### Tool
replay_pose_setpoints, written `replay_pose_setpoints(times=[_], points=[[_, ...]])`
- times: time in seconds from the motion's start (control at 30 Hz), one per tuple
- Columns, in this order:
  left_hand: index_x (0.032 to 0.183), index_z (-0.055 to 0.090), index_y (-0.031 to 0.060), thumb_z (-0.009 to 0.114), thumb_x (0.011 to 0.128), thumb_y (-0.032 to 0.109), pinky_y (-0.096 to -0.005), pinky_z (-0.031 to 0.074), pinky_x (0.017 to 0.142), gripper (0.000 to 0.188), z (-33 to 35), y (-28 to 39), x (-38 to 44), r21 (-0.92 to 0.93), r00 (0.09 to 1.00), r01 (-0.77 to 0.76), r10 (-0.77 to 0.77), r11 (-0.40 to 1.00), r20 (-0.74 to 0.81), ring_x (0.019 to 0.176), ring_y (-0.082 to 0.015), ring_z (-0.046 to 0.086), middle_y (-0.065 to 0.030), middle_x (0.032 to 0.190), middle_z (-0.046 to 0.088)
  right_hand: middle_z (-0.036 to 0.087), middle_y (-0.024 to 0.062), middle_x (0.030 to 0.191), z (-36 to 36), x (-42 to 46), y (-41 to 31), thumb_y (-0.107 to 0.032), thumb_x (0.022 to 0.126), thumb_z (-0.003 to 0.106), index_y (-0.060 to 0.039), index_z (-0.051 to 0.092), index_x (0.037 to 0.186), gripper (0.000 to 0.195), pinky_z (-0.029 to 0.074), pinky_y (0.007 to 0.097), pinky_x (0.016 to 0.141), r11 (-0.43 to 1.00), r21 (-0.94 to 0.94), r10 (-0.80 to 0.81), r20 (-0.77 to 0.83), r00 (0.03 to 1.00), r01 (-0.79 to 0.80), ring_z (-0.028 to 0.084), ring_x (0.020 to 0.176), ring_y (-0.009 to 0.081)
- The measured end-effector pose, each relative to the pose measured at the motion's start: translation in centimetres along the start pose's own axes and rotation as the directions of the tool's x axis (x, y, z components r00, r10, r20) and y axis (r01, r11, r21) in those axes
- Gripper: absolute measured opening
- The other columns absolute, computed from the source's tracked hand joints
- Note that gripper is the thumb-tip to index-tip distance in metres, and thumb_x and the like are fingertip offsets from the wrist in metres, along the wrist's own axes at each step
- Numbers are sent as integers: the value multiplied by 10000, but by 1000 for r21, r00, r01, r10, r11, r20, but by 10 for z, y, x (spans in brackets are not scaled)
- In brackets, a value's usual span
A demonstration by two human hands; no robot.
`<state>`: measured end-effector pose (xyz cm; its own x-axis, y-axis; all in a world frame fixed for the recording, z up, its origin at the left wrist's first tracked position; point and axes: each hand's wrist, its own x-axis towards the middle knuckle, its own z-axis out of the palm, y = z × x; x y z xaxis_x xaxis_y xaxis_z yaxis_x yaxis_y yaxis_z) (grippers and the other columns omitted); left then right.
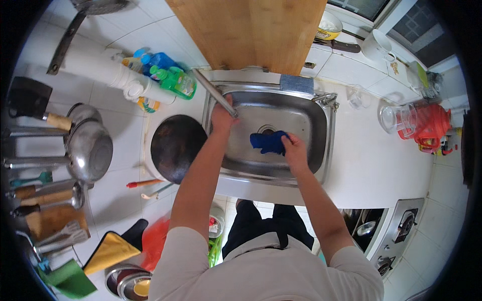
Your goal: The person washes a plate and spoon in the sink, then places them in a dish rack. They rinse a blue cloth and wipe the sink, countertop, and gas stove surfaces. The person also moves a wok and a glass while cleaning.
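Observation:
Over the stainless steel sink (244, 161), my right hand (295, 152) pinches a dark blue cloth (268, 143) by its right end. The cloth hangs bunched above the basin, partly in front of the drain (268, 128). At the sink's left side is my left hand (223, 117), right by the lower end of a metal pipe (212, 90). The pipe crosses in front of the hand; whether the fingers close around it is unclear.
A dark round pan or lid (177, 148) lies left of the sink. Green (175, 82) and blue (160, 64) bottles stand behind it. A wooden board (248, 34) rises at the back. A small tap (327, 99) and a red jug (429, 124) are to the right.

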<state>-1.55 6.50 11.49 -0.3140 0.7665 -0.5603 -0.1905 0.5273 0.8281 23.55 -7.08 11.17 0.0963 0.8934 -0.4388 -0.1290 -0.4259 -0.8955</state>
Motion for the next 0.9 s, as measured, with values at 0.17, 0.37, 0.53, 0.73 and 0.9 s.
replay_pose_setpoints(times=[0.17, 0.37, 0.53, 0.73, 0.9], points=[[1104, 586, 83, 482, 1079, 355, -421, 511, 512, 293, -16, -15, 80, -378, 996, 83, -90, 922, -1, 610, -278, 600, -115, 833, 596, 656, -15, 882, 53, -7, 21, -134, 976, 640, -46, 697, 1142, 197, 473, 258, 722, 994, 113, 16, -42, 999, -11, 586, 789, 98], [1142, 583, 150, 503, 1089, 419, -391, 487, 520, 285, 2, 2, 39, -397, 976, 161, -206, 904, -73, 586, -178, 513, -51, 791, 563, 659, 30, 1005, 92, 15, 21, -172, 982, 649, -88, 631, 1120, 163, 538, 334, 766, 811, 540, 319, -83, 944, -226, 634, 863, 149], [1257, 607, 27, 455, 1054, 617, -389, 547, 724, 642, -22, -41, 49, 211, 990, 10, -39, 978, 134, 859, -256, 661, -113, 1004, 666, 641, 49, 1035, 144, 43, 18, -278, 1016, 619, -86, 600, 1180, 254, 553, 395, 785, 827, 486, 337, -27, 941, -282, 626, 916, 183], [1515, 482, 48, 499, 983, 733, -353, 434, 1048, 868, 14, -40, -39, -27, 792, 227, -169, 974, 587, 1190, -209, 566, -85, 1396, 577, 610, 111, 1137, 171, 61, 23, -452, 1045, 536, -29, 556, 1261, 476, 495, 380, 907, 812, 572, 241, -145, 960, -117, 593, 1031, 226], [1455, 512, 57, 505, 978, 738, -330, 439, 1018, 831, 20, -60, -49, 56, 778, 248, -233, 967, 584, 1152, -178, 554, -64, 1333, 577, 604, 136, 1214, 164, 62, 36, -469, 1048, 516, 0, 527, 1305, 535, 483, 391, 954, 756, 645, 195, -64, 979, -109, 588, 1082, 227]])
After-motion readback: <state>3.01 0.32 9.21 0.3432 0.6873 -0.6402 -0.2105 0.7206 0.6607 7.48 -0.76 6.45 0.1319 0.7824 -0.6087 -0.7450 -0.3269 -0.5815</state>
